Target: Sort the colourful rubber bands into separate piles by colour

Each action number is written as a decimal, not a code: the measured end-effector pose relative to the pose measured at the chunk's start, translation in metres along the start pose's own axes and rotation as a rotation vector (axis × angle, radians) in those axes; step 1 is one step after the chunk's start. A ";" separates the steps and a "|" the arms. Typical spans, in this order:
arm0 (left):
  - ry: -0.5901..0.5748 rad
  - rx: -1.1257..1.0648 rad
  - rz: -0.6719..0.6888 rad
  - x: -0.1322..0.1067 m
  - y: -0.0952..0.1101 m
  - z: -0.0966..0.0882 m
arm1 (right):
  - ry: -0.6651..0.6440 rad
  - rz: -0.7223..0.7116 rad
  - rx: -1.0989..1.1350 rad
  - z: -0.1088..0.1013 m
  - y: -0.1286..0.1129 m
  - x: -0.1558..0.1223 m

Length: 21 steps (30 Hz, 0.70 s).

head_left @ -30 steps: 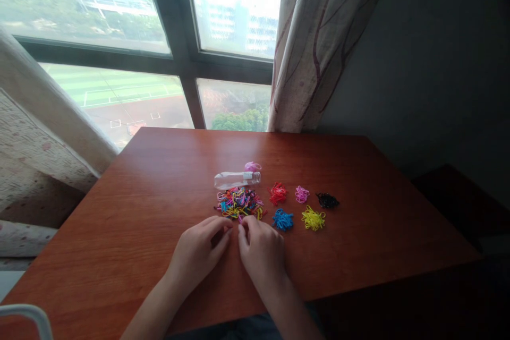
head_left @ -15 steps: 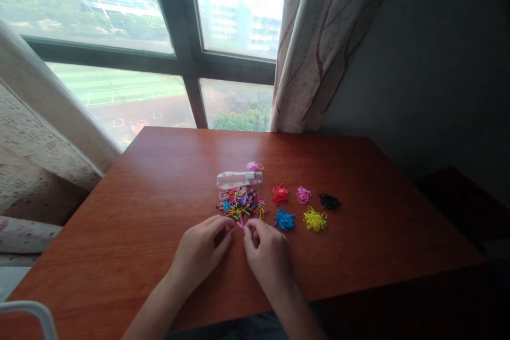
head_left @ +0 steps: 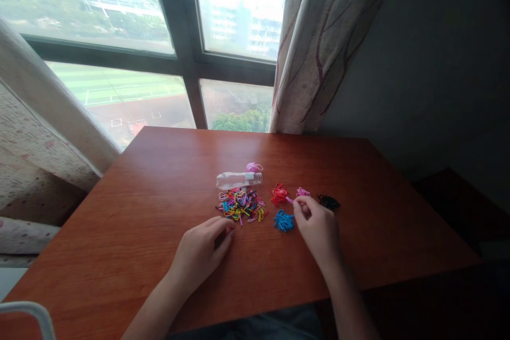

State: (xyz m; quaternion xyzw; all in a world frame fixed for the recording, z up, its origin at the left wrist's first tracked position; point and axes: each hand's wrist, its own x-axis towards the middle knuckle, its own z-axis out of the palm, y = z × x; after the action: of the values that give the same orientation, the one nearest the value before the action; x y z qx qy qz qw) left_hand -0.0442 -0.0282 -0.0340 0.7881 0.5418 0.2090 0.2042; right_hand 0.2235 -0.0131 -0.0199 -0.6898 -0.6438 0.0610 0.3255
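Observation:
Between the thumb and fingertips of my right hand [head_left: 316, 226] is a pink rubber band [head_left: 290, 200], held just in front of the small pink pile [head_left: 303, 192]. That hand hides the yellow pile and part of the pink one. My left hand [head_left: 207, 241] rests at the near edge of a mixed heap of coloured rubber bands [head_left: 241, 204]. Its thumb and fingers are curled together, and what they hold, if anything, cannot be made out. A blue pile [head_left: 283, 220] and a red pile [head_left: 278, 194] lie between the heap and my right hand.
Behind the mixed heap a clear plastic bottle [head_left: 239, 180] lies on its side, with a pink looped item [head_left: 254, 167] beyond it. A black pile [head_left: 329, 201] sits right of my right hand. The wooden table [head_left: 119, 234] meets a window and curtains.
My right hand has moved right and away from me, from the mixed heap to the pink pile, carrying the pink band and covering the yellow pile. My left hand has stayed put.

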 end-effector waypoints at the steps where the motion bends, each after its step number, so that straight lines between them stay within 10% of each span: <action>1: -0.001 0.001 0.000 0.000 0.000 0.000 | 0.005 0.014 -0.033 -0.002 0.010 0.008; 8: -0.029 -0.016 0.000 0.000 0.001 -0.002 | -0.058 0.078 -0.243 -0.001 0.041 0.030; 21: -0.005 -0.017 0.021 0.001 0.004 -0.003 | -0.027 0.008 -0.148 -0.002 0.023 0.012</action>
State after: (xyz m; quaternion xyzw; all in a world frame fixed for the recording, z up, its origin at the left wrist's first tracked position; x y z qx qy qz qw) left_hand -0.0426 -0.0287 -0.0289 0.7924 0.5313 0.2138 0.2101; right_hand 0.2464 -0.0017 -0.0264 -0.7136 -0.6482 0.0238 0.2646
